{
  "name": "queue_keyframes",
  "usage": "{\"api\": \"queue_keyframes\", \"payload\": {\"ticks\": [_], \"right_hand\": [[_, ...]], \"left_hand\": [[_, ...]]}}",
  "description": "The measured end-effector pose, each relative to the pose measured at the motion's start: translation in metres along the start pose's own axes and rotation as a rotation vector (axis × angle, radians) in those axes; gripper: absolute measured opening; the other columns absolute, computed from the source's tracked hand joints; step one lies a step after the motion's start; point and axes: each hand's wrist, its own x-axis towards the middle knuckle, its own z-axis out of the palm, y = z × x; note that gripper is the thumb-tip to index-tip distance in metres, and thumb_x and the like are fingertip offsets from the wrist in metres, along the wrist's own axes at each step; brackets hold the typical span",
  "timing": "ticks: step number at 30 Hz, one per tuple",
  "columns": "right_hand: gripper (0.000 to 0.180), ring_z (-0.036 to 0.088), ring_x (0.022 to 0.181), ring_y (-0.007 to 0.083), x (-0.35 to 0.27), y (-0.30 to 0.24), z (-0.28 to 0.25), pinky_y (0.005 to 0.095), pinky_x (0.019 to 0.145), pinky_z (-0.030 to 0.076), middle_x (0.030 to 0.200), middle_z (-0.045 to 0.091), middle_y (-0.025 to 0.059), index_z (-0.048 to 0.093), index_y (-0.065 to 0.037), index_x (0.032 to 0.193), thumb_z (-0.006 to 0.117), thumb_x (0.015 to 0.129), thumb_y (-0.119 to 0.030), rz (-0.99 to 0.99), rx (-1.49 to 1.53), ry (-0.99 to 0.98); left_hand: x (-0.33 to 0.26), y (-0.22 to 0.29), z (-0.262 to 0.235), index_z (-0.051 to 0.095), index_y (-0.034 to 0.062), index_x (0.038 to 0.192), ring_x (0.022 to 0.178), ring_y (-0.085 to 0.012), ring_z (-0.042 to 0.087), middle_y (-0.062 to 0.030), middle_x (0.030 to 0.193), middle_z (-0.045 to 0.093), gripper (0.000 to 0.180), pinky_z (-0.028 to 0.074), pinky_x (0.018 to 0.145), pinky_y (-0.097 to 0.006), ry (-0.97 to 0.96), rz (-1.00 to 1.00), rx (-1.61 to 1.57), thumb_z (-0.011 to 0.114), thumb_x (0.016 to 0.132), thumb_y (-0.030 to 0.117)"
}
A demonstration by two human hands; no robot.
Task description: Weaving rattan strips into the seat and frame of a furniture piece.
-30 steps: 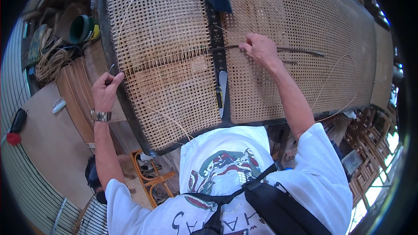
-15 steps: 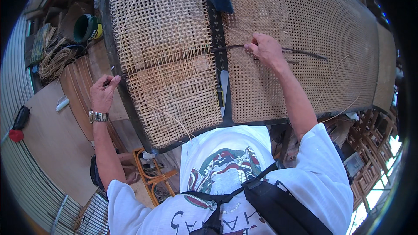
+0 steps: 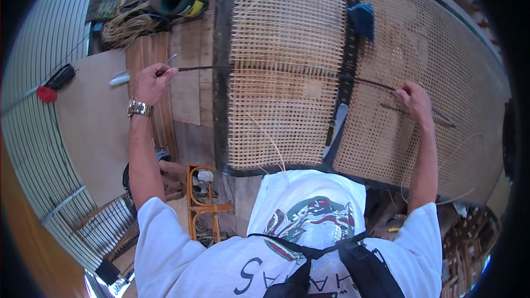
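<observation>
Crossing the left half of the woven panel [image 3: 276, 138]: one dark strip [image 3: 201, 68]. Fingers of both hands clamped on it: left hand [image 3: 151, 83] beyond panel's left edge, right hand [image 3: 417, 101] over right half.

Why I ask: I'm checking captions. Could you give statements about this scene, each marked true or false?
The left hand's grip pinches a dark rod. True.
The right hand's grip is over the panel. True.
The right hand's grip is empty. False: it holds a dark rod too.
A green bucket is left of the panel. True.
The left wrist is bare. False: a watch circles it.
Nothing lies on the panel. False: a blue cloth does.
</observation>
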Motion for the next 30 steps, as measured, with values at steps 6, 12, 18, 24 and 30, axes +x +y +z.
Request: {"api": "queue_keyframes", "payload": {"ticks": [6, 12, 18, 24, 30], "right_hand": [[0.023, 0.059, 0.072, 0.03, -0.018, 0.052, -0.017, 0.0399, 0.068, 0.046, 0.078, 0.062, 0.0162, 0.06, -0.001, 0.09, 0.068, 0.088, -0.023, 0.01, -0.075, -0.002], [0.023, 0.054, 0.067, 0.0247, -0.04, 0.098, -0.05, 0.0378, 0.066, 0.045, 0.072, 0.057, 0.0132, 0.058, 0.0, 0.088, 0.067, 0.09, -0.02, 0.099, -0.077, 0.002], [0.022, 0.054, 0.07, 0.0243, -0.044, 0.115, -0.055, 0.0371, 0.069, 0.046, 0.076, 0.057, 0.0124, 0.057, 0.0, 0.09, 0.066, 0.091, -0.02, 0.171, -0.081, -0.042], [0.018, 0.06, 0.093, 0.0307, -0.049, 0.119, -0.037, 0.0404, 0.082, 0.048, 0.098, 0.058, 0.0137, 0.058, -0.005, 0.1, 0.063, 0.093, -0.021, 0.153, -0.252, 0.092], [0.025, 0.061, 0.093, 0.0305, -0.067, 0.074, -0.027, 0.0405, 0.081, 0.05, 0.1, 0.061, 0.0124, 0.058, -0.007, 0.109, 0.058, 0.1, -0.03, 0.09, -0.174, 0.533]], "left_hand": [[-0.01, -0.036, -0.04, 0.072, 0.0048, 0.091, 0.063, -0.0159, 0.057, -0.0058, 0.071, 0.066, 0.035, 0.045, 0.06, -0.033, 0.031, -0.001, 0.073, 0.075, 0.086, 0.039], [-0.02, -0.108, -0.125, 0.073, 0.0059, 0.097, 0.075, -0.0234, 0.067, -0.0116, 0.084, 0.072, 0.037, 0.05, 0.07, -0.037, 0.09, -0.121, 0.355, 0.073, 0.086, 0.041], [-0.025, -0.163, -0.199, 0.072, 0.0083, 0.11, 0.092, -0.031, 0.069, -0.0154, 0.1, 0.072, 0.041, 0.053, 0.081, -0.042, 0.228, -0.422, 0.734, 0.073, 0.085, 0.041], [-0.002, -0.004, -0.015, 0.07, 0.0065, 0.113, 0.102, -0.0276, 0.067, -0.014, 0.115, 0.069, 0.038, 0.053, 0.088, -0.037, 0.19, 0.172, -0.042, 0.078, 0.082, 0.027], [-0.008, 0.036, 0.101, 0.069, 0.0043, 0.1, 0.083, -0.0226, 0.066, -0.0105, 0.093, 0.067, 0.04, 0.052, 0.071, -0.034, 0.128, 0.339, -0.214, 0.085, 0.076, 0.031]]}}
